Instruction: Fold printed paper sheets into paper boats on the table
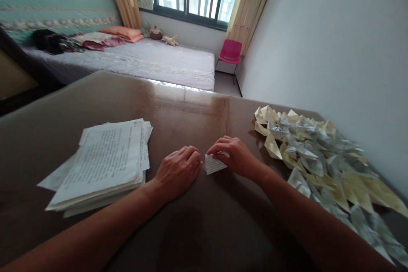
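Note:
A small folded piece of printed paper [214, 164] is on the brown table, with my right hand [231, 153] closed on its upper edge between thumb and fingers. Just left of the paper, and apart from it, my left hand [179, 169] rests on the table with its fingers curled in and pressed together. The inside of that hand is hidden, so whether it holds anything does not show. To its left lies a stack of printed sheets [105, 153], loosely piled with uneven edges.
Many folded paper boats [306, 144], white and cream, crowd the table's right side along the white wall [334, 42]. Beyond the glossy table [127, 93] are a bed [153, 59], a pink chair [230, 52] and a window with yellow curtains [255, 0].

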Motion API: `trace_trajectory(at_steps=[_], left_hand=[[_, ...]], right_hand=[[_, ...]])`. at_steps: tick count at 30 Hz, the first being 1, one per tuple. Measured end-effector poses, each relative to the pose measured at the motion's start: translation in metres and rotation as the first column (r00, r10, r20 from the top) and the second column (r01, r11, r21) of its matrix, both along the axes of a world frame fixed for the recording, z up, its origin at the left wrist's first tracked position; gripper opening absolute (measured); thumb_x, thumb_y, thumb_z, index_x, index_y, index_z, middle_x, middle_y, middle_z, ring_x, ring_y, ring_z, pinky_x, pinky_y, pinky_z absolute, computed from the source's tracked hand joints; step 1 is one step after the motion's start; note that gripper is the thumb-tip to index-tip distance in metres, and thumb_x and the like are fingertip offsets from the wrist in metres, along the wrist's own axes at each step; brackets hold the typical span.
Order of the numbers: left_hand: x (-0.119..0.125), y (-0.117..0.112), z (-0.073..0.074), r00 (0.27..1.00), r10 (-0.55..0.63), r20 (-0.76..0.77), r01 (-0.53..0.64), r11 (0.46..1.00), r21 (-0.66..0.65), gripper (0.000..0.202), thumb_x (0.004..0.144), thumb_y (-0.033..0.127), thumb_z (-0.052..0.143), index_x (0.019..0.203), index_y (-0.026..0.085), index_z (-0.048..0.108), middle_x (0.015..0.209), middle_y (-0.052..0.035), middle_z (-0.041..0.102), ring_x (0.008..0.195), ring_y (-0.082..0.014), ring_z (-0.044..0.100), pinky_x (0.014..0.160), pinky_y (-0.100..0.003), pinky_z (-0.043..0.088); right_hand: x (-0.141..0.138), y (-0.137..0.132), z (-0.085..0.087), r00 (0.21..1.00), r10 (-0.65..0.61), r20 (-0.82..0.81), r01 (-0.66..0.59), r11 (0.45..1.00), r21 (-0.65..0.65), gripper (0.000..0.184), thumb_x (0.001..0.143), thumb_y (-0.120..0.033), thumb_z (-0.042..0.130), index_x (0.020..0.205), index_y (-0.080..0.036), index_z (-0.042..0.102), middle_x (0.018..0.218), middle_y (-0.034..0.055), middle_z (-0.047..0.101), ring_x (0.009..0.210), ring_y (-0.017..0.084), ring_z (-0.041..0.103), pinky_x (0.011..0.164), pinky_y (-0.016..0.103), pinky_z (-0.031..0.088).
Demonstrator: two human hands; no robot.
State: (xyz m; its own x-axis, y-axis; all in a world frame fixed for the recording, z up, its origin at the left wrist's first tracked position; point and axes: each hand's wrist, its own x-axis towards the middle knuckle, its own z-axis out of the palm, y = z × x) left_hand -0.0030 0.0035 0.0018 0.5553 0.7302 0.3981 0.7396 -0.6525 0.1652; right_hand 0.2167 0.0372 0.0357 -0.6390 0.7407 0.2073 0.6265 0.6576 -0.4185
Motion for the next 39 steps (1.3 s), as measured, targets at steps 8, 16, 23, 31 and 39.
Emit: trace_trajectory(at_steps=[8,16,23,31,39], left_hand=[[0.001,0.006,-0.01,0.898,0.107,0.427,0.074,0.92,-0.386,0.024,0.094,0.03,0.043,0.116,0.023,0.038,0.102,-0.0033,0.065,0.084,-0.0139,0.066,0.076,-0.029,0.052],[0.0,0.009,-0.008,0.898,0.094,0.431,0.115,0.893,-0.435,0.023,0.094,0.031,0.043,0.116,0.024,0.042,0.097,0.0015,0.07,0.074,-0.0118,0.068,0.069,-0.024,0.051],[0.001,0.01,-0.007,0.917,0.104,0.385,0.085,0.892,-0.444,0.016,0.092,0.031,0.046,0.105,0.023,0.052,0.09,0.0021,0.071,0.072,-0.0126,0.067,0.066,-0.023,0.048],[-0.004,0.019,-0.012,0.92,0.218,0.324,-0.09,0.925,-0.368,0.047,0.086,0.021,0.051,0.132,0.02,0.039,0.077,0.0033,0.061,0.068,-0.0129,0.059,0.068,-0.025,0.049],[-0.002,0.004,-0.009,0.958,-0.286,-0.027,0.285,0.958,-0.023,0.026,0.093,0.022,0.048,0.115,0.027,0.063,0.114,-0.0027,0.064,0.114,-0.0173,0.052,0.091,-0.031,0.043]], right_hand=[[-0.003,-0.003,0.001,0.994,-0.026,-0.104,0.04,0.99,0.132,0.015,0.092,-0.029,0.055,0.09,-0.024,0.068,0.095,0.0013,0.071,0.091,0.015,0.059,0.086,0.031,0.037],[-0.006,-0.01,0.002,0.999,-0.003,0.033,-0.002,0.99,0.14,0.02,0.094,-0.029,0.05,0.106,-0.026,0.066,0.1,0.0025,0.071,0.094,0.016,0.058,0.088,0.032,0.035],[-0.01,-0.014,-0.002,0.998,0.054,-0.034,-0.046,0.978,0.202,0.02,0.096,-0.03,0.048,0.098,-0.028,0.068,0.104,-0.0016,0.072,0.093,0.014,0.06,0.092,0.033,0.035],[0.002,-0.037,-0.002,0.993,0.115,0.011,-0.113,0.954,0.277,0.016,0.095,-0.021,0.047,0.094,-0.024,0.063,0.108,0.0002,0.072,0.106,0.014,0.061,0.106,0.039,0.03],[0.024,-0.043,-0.012,0.979,0.164,0.122,-0.185,0.965,0.187,0.017,0.094,-0.021,0.047,0.098,-0.024,0.062,0.104,0.0002,0.072,0.1,0.013,0.064,0.1,0.035,0.036]])
